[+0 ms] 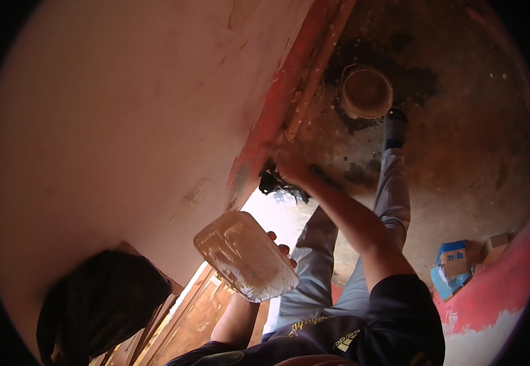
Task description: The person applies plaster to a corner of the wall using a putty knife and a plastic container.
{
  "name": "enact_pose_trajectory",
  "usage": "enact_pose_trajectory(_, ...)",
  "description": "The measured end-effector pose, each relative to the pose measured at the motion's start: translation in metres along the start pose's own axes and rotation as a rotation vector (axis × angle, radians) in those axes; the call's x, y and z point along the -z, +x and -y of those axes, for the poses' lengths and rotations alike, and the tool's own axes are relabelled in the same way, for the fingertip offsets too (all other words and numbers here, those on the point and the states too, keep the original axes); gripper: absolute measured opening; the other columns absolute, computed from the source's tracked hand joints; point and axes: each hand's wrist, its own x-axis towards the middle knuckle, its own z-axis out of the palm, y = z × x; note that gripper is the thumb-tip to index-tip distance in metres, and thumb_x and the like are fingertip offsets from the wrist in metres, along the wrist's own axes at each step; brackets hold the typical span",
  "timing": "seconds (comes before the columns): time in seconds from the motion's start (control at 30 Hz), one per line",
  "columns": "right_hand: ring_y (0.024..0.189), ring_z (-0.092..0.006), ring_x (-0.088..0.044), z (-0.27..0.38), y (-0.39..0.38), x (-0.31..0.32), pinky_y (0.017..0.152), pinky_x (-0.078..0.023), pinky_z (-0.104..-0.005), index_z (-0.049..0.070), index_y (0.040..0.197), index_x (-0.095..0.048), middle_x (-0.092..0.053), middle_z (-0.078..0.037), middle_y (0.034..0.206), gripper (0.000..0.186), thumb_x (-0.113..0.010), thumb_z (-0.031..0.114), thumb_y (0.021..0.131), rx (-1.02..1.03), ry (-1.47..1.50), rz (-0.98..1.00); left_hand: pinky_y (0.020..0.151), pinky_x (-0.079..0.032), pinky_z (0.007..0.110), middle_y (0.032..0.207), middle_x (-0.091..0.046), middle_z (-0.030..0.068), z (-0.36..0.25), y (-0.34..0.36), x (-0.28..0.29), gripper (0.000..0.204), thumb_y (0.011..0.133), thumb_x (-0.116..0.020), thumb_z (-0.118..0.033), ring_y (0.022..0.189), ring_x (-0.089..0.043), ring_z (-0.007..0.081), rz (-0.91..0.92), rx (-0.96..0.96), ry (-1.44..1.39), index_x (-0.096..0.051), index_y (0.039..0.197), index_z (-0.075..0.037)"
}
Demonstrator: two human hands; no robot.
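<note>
My left hand [284,249] grips a plastic tub [247,255] from its far side, so only its fingertips show past the rim. The tub is rectangular, cloudy and smeared with pale residue; it is tilted beside the wall. My right arm stretches forward, and my right hand [290,166] is at the red band [264,131] along the foot of the wall. Its fingers look closed, but dimness and blur hide what they hold. Just below that hand lies a crumpled black thing [270,182], perhaps plastic or cloth.
A bucket [367,93] stands on the wet-stained floor, close to my outstretched foot [395,125]. The pale wall [125,116] fills the left. A dark covered object [103,305] is at lower left. Blue and brown cardboard boxes [453,263] lie by the red-and-white wall at right.
</note>
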Motion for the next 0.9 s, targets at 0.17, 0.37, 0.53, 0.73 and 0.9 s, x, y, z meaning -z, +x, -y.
enact_pose_trajectory(0.17, 0.104, -0.0217, -0.055, -0.086, 0.158, 0.133, 0.093, -0.042, -0.0321, 0.002, 0.117, -0.057, -0.058, -0.015, 0.111, 0.030, -0.046, 0.026, 0.102, -0.030, 0.378, -0.648, 0.100, -0.039, 0.068, 0.138, -0.045, 0.0232, -0.005, -0.009, 0.011, 0.082, 0.084, -0.070, -0.047, 0.126, -0.043, 0.0503, -0.059, 0.073, -0.071, -0.033, 0.149, -0.012)
enact_pose_trajectory(0.37, 0.061, -0.0148, -0.052, -0.064, 0.280, 0.213, 0.059, -0.043, -0.0309, 0.004, 0.105, -0.067, -0.053, 0.001, 0.067, 0.021, -0.049, 0.011, 0.097, 0.383, 0.718, -0.984, 0.100, -0.038, 0.068, 0.139, -0.044, 0.0237, 0.002, 0.008, 0.014, 0.087, 0.082, -0.071, -0.049, 0.126, -0.042, 0.0514, 0.069, 0.101, -0.099, -0.031, 0.150, -0.013)
enact_pose_trajectory(0.53, 0.068, -0.0226, -0.057, 0.005, 0.120, 0.050, 0.067, -0.049, -0.0377, 0.009, 0.134, -0.057, -0.063, -0.013, 0.084, 0.038, -0.046, 0.012, 0.098, 0.006, 0.423, -0.458, 0.097, -0.040, 0.069, 0.135, -0.048, 0.0269, -0.003, -0.016, 0.014, 0.088, 0.082, -0.067, -0.057, 0.121, -0.047, 0.0526, -0.060, -0.044, -0.105, -0.033, 0.149, -0.012)
enact_pose_trajectory(0.73, 0.092, -0.0192, -0.064, 0.017, 0.057, 0.051, 0.082, -0.050, -0.0320, 0.004, 0.121, -0.062, -0.069, -0.009, 0.102, 0.028, -0.050, 0.016, 0.099, 0.130, 0.471, -0.491, 0.093, -0.042, 0.070, 0.132, -0.051, 0.0284, -0.012, -0.023, 0.022, 0.088, 0.081, -0.065, -0.060, 0.120, -0.050, 0.0519, -0.228, 0.019, -0.082, -0.036, 0.147, -0.011)
enact_pose_trajectory(0.9, 0.096, -0.0151, -0.065, 0.051, 0.130, 0.192, 0.083, -0.049, -0.0313, 0.001, 0.119, -0.063, -0.070, -0.012, 0.113, 0.029, -0.047, 0.017, 0.101, -0.324, 0.614, -0.523, 0.093, -0.044, 0.070, 0.132, -0.049, 0.0288, -0.008, -0.028, 0.019, 0.089, 0.080, -0.069, -0.057, 0.121, -0.048, 0.0524, -0.130, 0.010, -0.089, -0.035, 0.147, -0.009)
